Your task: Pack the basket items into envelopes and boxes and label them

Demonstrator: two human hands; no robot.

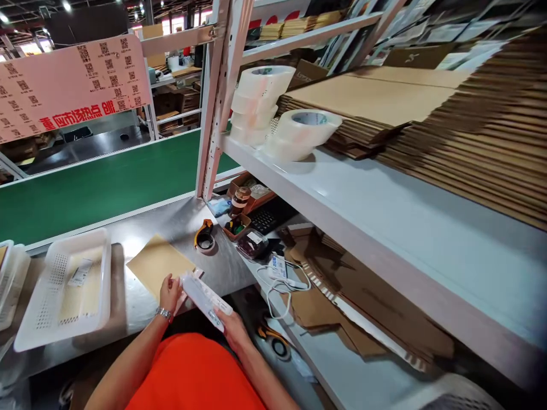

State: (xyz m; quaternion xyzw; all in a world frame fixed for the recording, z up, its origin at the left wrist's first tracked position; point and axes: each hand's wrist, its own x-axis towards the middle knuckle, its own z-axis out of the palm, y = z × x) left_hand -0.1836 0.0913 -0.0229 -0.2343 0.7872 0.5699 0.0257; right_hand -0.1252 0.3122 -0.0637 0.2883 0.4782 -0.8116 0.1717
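Observation:
A long white plastic-wrapped package (205, 297) is held by its right end in my right hand (233, 328), whose fingers are wrapped round it. At the package's left end, my left hand (170, 293) has its fingers curled near the edge, over a small pale slip (181, 300); what its fingertips grip is too small to make out. Under and beyond my left hand a tan envelope (158, 263) lies on the metal table (141, 310). An orange tape dispenser (205, 237) rests on the table behind the package.
A white basket (105, 285) with a labelled packet stands at the left. Beyond the table runs a green conveyor (106, 176). Tape rolls (294, 136) and stacked flat cardboard (478, 142) fill the right shelf (342, 193). Cables and another dispenser (280, 346) lie below.

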